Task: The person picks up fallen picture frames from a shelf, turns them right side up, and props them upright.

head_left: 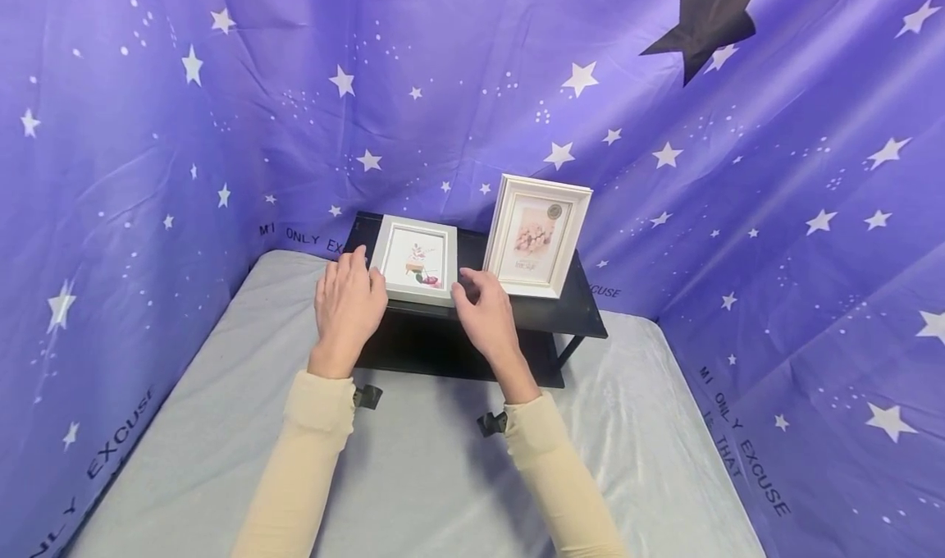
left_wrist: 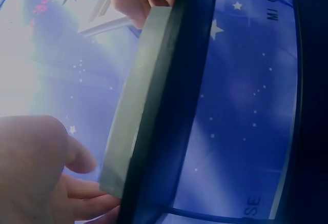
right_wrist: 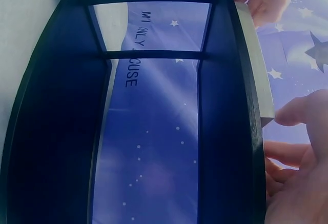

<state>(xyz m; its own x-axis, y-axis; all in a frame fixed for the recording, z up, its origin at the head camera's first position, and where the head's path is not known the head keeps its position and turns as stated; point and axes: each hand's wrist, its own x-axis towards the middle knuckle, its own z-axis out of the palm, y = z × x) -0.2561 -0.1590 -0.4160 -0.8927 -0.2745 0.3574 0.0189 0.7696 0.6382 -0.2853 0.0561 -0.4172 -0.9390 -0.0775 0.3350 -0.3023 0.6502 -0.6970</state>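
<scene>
A white-grey picture frame (head_left: 417,254) lies flat, face up, on the upper board of a small black two-tier rack (head_left: 568,316). Beside its left edge is my left hand (head_left: 347,299), fingers lightly bent. My right hand (head_left: 487,316) sits by the frame's front right corner, thumb and fingers spread apart. In the left wrist view the left fingertips meet the end of the frame's pale side (left_wrist: 130,111), while the thumb stays off it. The right wrist view has the right thumb tip at the corner of that pale side (right_wrist: 260,70); contact is hard to tell.
A second, cream picture frame (head_left: 537,238) stands upright on the rack's right part, close to my right hand. The rack stands on a pale grey cloth-covered surface (head_left: 421,468). Purple star-printed curtains (head_left: 458,74) enclose the back and both sides.
</scene>
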